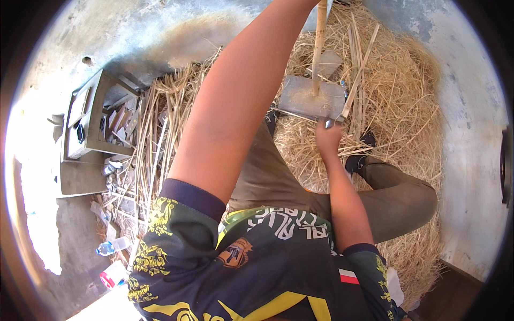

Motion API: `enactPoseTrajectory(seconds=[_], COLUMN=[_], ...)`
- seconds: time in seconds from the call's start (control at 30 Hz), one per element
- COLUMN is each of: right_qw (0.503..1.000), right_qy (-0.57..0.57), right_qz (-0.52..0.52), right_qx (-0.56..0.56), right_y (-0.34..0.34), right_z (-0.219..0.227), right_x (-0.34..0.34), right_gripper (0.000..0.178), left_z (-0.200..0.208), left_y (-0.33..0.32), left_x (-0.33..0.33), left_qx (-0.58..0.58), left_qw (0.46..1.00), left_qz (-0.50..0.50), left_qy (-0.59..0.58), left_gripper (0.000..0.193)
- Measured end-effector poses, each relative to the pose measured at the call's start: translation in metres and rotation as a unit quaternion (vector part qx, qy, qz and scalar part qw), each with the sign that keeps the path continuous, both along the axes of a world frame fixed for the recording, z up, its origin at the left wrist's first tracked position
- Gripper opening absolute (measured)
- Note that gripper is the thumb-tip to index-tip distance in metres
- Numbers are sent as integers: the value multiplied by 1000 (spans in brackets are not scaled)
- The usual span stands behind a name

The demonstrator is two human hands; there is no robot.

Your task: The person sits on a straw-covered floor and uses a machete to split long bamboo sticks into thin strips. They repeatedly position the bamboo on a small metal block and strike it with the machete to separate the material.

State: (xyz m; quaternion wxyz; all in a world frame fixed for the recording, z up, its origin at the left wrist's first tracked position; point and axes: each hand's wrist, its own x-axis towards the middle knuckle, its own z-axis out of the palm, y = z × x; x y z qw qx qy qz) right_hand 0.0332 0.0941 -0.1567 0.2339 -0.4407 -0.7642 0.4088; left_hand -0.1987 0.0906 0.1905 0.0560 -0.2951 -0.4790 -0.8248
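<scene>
My right hand (328, 140) is closed around a tool with a shiny metal end (329, 123), at the near edge of a flat grey block (297, 95). A thin straight edge runs left from the fist along the block; I cannot tell whether it is the tool's blade. Upright on the block stands a long, pale bamboo strip (319, 43), its top cut off by the picture's upper edge. My left arm (235, 96) reaches up beside the strip and leaves the picture at the top, so the left hand is hidden.
Fine straw-like shavings (401, 91) cover the floor around my bent legs. Long split strips (155, 123) lie at the left, beside a wooden stool-like frame (99, 117) with scraps. A plastic bottle (113, 246) and a red-and-white container (112, 275) lie lower left. Walls (474, 155) enclose the spot.
</scene>
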Motion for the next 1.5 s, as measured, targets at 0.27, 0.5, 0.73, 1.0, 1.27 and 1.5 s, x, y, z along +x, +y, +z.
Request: enactPoseTrajectory(seconds=[0.27,0.5,0.73,1.0,1.27,1.5], right_qw=[921,977,909,970,947,880], right_qy=[-279,-69,321,-33,100,407], right_qz=[35,15,62,14,7,-14], right_qx=[-268,-201,-260,-241,-304,-243], right_y=[-4,9,10,-45,1,-16], right_z=[-69,-81,158,12,130,138], right_x=[31,12,-13,28,10,-1], right_gripper=[36,25,25,24,27,30], left_z=[-11,-13,-18,-14,-19,-15], left_y=[-13,-37,-63,-71,-74,-58], left_x=[-31,-44,-49,-22,-27,-25], left_qx=[29,40,80,92,67,71], left_qw=[998,982,994,987,952,913], left_qz=[-45,-187,-51,-117,-297,-399], left_qy=[-26,-4,-57,-53,-40,-35], left_gripper=[64,61,63,65,64,63])
